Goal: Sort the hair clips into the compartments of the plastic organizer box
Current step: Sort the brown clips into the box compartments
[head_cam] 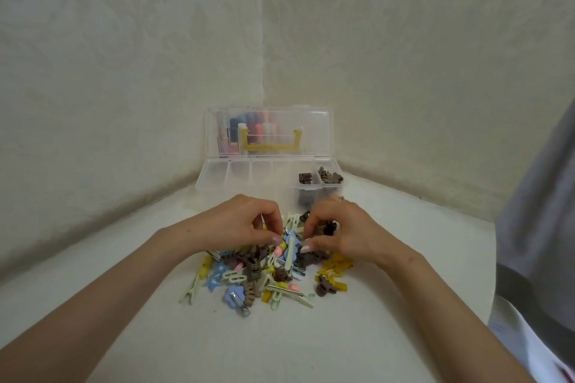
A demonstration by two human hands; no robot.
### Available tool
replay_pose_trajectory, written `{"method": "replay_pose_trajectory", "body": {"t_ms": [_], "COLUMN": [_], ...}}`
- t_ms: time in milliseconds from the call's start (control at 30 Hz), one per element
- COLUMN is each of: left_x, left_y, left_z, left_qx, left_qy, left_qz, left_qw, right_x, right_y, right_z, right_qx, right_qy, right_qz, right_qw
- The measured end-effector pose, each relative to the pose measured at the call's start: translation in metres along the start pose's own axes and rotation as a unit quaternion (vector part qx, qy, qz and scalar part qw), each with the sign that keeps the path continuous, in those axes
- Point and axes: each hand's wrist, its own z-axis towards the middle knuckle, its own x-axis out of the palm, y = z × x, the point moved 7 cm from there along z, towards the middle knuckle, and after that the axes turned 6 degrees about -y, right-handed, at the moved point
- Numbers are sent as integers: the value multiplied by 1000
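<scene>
- Left hand (245,221) — fingers curled down into the heap, tips meeting the thumb; we cannot tell whether a clip sits between them.
- Right hand (339,230) is also curled over the heap; a dark brown clip (329,228) shows under its fingers, but we cannot tell if it is held or only covered.
- Hair clips (264,274) lie in a loose heap on the white table (311,348), just in front of the box: blue, yellow, pink, cream and brown mixed (both hands hide the far part).
- Organizer box (217,176) — clear plastic, open, in the table's far corner against the wall (124,71); the hands partly hide its front.
- Its two rightmost compartments hold brown clips (330,178); we find the others hard to read through the plastic.
- Lid (314,134) stands upright, with a yellow handle (270,146); the coloured items behind it are blurred.
- Grey fabric (535,227) is cut off at the right edge.
</scene>
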Motion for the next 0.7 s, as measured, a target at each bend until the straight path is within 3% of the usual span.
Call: {"method": "replay_pose_trajectory", "body": {"t_ms": [267,433,500,700], "left_x": [-14,-14,-16,-7], "left_y": [2,1,3,22], "left_z": [1,2,0,-18], "left_qx": [11,10,1,-67], "left_qy": [-45,-40,-11,182], "left_qz": [-20,-17,-11,57], "left_qw": [999,999,1000,979], "right_x": [6,-5,-14,-28], "right_y": [9,5,2,-6], "right_z": [-2,-3,-4,-6], "right_qx": [-50,2,30,66], "right_qy": [45,-22,-79,-170], "right_qz": [-55,8,49,93], "right_qw": [996,1000,995,979]}}
